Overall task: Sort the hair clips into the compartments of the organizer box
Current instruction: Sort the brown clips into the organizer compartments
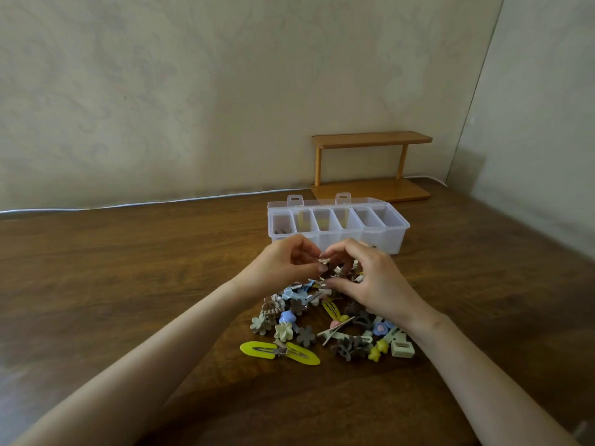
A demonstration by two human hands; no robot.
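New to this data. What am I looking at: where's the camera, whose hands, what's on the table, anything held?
No robot here: a person works with bare hands, and the one picture comes from a camera on their head, looking forward and down. The left hand and right hand meet over a pile of hair clips on a wooden table, both pinching small clips at the pile's far edge. Behind stands a clear organizer box, lid open, with a few brownish clips in its leftmost compartment. A small wooden shelf stands by the wall.
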